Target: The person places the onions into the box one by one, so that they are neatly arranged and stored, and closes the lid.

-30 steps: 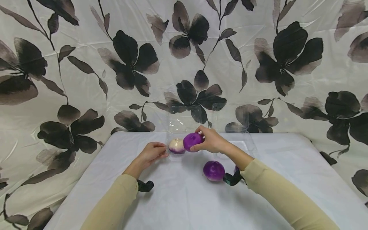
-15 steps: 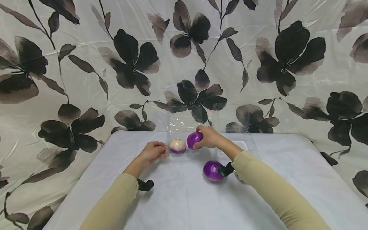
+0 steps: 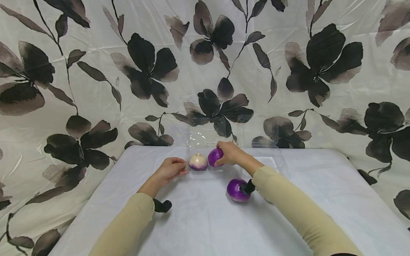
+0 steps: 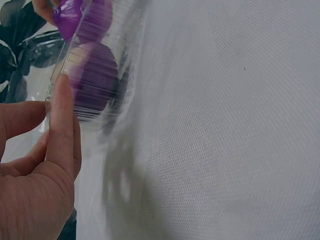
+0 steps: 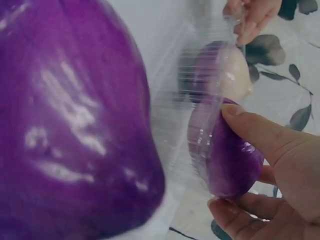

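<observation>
My left hand (image 3: 169, 169) pinches the left rim of a clear plastic container (image 4: 132, 55) between thumb and fingers. Inside, at its left end, sits a white-topped onion with a purple base (image 3: 198, 162). My right hand (image 3: 232, 153) grips a glossy purple onion (image 3: 215, 157) from the right side, thumb near, fingers behind. In the right wrist view this held onion (image 5: 232, 160) is partly below the container's rim, beside the white-topped one. Another purple onion (image 3: 235, 190) lies on the table under my right wrist, looming large in the right wrist view.
The container's clear lid (image 3: 205, 133) stands raised at the back against the floral cloth (image 3: 147, 71). A white cloth covers the table (image 3: 205, 220). Dark wrist camera mounts (image 3: 162, 206) jut from both sleeves, the right one overlapping the loose onion.
My right hand has moved the held onion slightly right, away from the white-topped one, then down into the container. The left hand stays put. My right sleeve now hides a purple thing glimpsed beside it.
</observation>
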A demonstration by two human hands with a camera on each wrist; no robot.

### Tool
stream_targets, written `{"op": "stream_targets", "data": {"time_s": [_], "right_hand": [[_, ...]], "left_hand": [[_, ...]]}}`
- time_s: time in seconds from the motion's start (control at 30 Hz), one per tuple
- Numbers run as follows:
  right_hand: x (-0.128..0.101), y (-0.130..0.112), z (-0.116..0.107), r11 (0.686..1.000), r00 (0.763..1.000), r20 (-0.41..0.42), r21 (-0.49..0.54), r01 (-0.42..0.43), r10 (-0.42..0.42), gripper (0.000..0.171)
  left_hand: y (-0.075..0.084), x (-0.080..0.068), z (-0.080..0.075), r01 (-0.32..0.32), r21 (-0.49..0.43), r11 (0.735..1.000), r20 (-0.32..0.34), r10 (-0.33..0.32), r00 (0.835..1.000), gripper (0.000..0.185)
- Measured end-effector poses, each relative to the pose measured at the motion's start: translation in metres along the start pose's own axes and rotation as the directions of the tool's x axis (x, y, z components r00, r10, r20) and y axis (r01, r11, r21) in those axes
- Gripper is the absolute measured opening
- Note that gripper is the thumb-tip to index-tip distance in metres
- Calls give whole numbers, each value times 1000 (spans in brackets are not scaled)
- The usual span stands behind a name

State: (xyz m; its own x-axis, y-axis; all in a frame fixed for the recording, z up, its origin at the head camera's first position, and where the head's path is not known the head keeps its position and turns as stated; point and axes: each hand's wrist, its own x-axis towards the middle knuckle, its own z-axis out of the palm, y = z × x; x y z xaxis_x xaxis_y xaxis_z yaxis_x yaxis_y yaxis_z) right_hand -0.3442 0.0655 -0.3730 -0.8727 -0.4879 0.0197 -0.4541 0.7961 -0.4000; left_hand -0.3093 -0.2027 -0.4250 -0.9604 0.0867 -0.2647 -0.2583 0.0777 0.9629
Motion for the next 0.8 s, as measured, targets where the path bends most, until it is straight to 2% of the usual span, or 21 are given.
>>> {"op": "stream_targets", "data": {"time_s": [0.27,0.43,0.6,0.8], "right_hand": [[5,-1,8,995,996,80,-100,-19,27,62],[6,0,9,992,992,122,-121,-19,34,63],[3,1,5,995,989,142,-98,-21,35,72],[-5,8,-13,999,994,95,-22,47,-45,71]], "left_hand": [[0,-3,1,-9,-7,1000,5,9,1000,35],[0,-2,2,-5,-3,1000,0,5,1000,35],[-2,1,1,-11,-8,1000,2,11,1000,35],[-3,1,0,-13,-25,1000,-3,13,1000,34]]}}
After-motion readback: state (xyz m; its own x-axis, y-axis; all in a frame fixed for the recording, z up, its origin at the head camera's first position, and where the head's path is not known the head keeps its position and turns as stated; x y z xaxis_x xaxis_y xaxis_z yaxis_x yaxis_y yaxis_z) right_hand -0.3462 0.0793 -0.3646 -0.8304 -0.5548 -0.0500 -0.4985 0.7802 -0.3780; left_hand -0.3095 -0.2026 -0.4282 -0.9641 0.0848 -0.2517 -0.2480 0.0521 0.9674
